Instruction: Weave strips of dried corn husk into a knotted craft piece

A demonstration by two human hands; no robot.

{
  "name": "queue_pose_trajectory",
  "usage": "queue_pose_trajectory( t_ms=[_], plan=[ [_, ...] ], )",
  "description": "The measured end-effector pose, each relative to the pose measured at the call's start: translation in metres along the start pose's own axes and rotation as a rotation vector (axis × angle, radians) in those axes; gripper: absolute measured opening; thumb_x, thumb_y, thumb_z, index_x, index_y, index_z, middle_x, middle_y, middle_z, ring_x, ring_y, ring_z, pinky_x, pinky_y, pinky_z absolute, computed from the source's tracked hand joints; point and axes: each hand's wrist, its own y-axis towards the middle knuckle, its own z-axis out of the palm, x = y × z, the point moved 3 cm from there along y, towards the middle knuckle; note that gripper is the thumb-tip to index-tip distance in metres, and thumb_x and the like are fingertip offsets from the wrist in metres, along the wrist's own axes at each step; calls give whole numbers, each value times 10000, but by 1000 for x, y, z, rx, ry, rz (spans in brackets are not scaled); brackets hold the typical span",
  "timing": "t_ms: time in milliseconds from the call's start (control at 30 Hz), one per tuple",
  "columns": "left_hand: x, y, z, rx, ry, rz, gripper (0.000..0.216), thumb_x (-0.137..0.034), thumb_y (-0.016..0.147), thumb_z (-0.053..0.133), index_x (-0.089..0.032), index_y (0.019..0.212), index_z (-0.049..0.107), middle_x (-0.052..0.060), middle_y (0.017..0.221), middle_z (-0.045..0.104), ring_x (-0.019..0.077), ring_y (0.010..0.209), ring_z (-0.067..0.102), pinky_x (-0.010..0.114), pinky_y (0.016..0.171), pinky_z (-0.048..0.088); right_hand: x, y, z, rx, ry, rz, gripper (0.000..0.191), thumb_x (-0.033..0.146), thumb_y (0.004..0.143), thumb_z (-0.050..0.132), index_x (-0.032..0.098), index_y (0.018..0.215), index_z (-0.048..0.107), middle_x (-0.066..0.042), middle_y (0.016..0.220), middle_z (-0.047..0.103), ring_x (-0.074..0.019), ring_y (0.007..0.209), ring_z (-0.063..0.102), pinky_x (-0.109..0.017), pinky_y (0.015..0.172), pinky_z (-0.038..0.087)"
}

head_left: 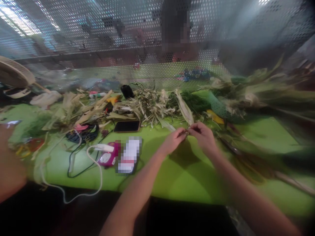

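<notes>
Both hands meet over the green table. My right hand (203,136) is closed, its fingertips pinching the lower end of a long pale dried corn husk (184,109) that points up and away. My left hand (175,140) is closed at the same end, its fingertips against those of the right. From beside the left fingers a second pale husk strip (168,125) slants up to the left. What exactly lies between the fingertips is too small to make out. Just beyond the hands spreads a heap of knotted husk pieces (154,106).
A phone with a lit screen (130,155), a pink power bank (109,157) with a white cable, and a dark phone (127,126) lie to the left. Scissors (230,146) seem to lie right, blurred. A green basket (218,104) stands behind. Another person's arm (11,164) shows at far left.
</notes>
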Motion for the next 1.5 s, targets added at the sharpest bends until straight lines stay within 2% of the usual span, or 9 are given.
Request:
queue_pose_trajectory(
  t_ms=[100, 267, 467, 633, 833, 967, 1100, 1300, 1500],
  plan=[
    [0, 0, 1, -12, -50, -8, 215, -396, 910, 557, -182, 905, 573, 6, 783, 544, 135, 749, 492, 276, 739, 391, 1, -1, 0, -31, 26, 10, 182, 368, 743, 707, 203, 772, 637, 1, 746, 617, -155, 716, 566, -293, 694, 468],
    [6, 2, 0, -89, -231, -36, 280, -438, 878, 605, -173, 967, 604, 22, 823, 587, 152, 792, 552, 311, 810, 438, 5, 3, -5, 72, 74, 58, 274, 454, 768, 705, 198, 861, 673, -22, 816, 658, -162, 747, 584, -297, 713, 479],
    [7, 1, -2, -155, -298, -48, 268, -417, 874, 622, -175, 989, 622, 26, 887, 588, 144, 840, 554, 302, 826, 456, 1, 6, -7, 90, 9, 103, 291, 462, 744, 732, 189, 730, 629, -1, 692, 595, -145, 662, 528, -274, 626, 419],
    [10, 2, 1, -197, -452, -67, 244, -384, 838, 671, -168, 926, 600, 0, 813, 568, 120, 775, 556, 284, 789, 462, -1, 6, -5, 55, -17, 85, 274, 432, 755, 705, 189, 684, 599, 14, 642, 544, -131, 624, 480, -263, 586, 375],
    [8, 3, -3, -254, -480, -80, 310, -412, 817, 684, -164, 977, 589, 11, 835, 621, 133, 778, 601, 300, 786, 483, 1, 4, -9, -51, -142, -83, 251, 408, 786, 695, 209, 912, 607, -1, 825, 566, -123, 636, 459, -266, 581, 386],
    [8, 3, -5, -270, -460, -66, 326, -426, 824, 675, -161, 990, 581, 20, 852, 631, 129, 775, 601, 301, 782, 490, 14, -4, -9, -79, -349, -229, 219, 410, 813, 689, 218, 860, 596, -30, 903, 524, -134, 657, 442, -280, 582, 399],
    [9, 4, -4, -263, -460, -41, 332, -430, 824, 676, -165, 997, 575, 16, 863, 615, 123, 774, 588, 311, 798, 493, 24, -9, -9, -180, -470, -328, 316, 408, 803, 710, 230, 1041, 602, -62, 988, 528, -165, 711, 463, -308, 627, 426],
    [7, 3, -2, -258, -483, -37, 275, -369, 816, 694, -173, 982, 594, 18, 924, 593, 137, 892, 579, 300, 852, 485, 18, -12, 4, 48, -491, -379, 118, 316, 883, 618, 219, 815, 614, -46, 877, 577, -181, 758, 540, -302, 654, 426],
    [10, 4, 0, -250, -542, -77, 247, -364, 810, 690, -162, 917, 594, 3, 835, 581, 116, 779, 564, 283, 783, 460, 13, -9, 6, 46, -470, -342, 124, 267, 868, 585, 217, 755, 581, -37, 809, 568, -178, 723, 537, -293, 643, 413]
  ],
)
